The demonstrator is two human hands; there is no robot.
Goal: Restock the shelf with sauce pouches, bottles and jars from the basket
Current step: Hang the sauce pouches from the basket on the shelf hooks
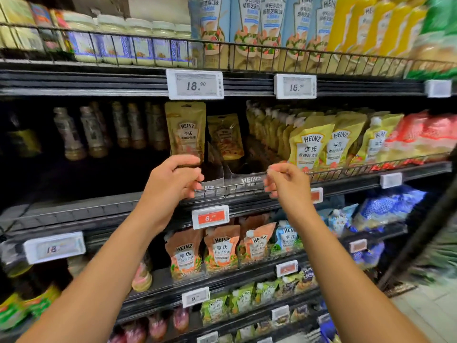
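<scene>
1. Head view: one wide-angle camera worn on the person's head, facing forward and slightly downward at a shop shelving unit (99,211).
2. Distance: close. Both forearms rise from the bottom edge, and the left hand (170,184) and right hand (286,186) sit mid-frame, near the middle shelf's wire rail (346,169).
3. Coverage: the upper shelf and a price tag (195,84) fill the top, with lower shelves below centre.
4. Edges: the shelves' left end lies far and dark. A strip of floor (425,310) shows at the near right. The shelf lines bow and the margins blur.
</scene>
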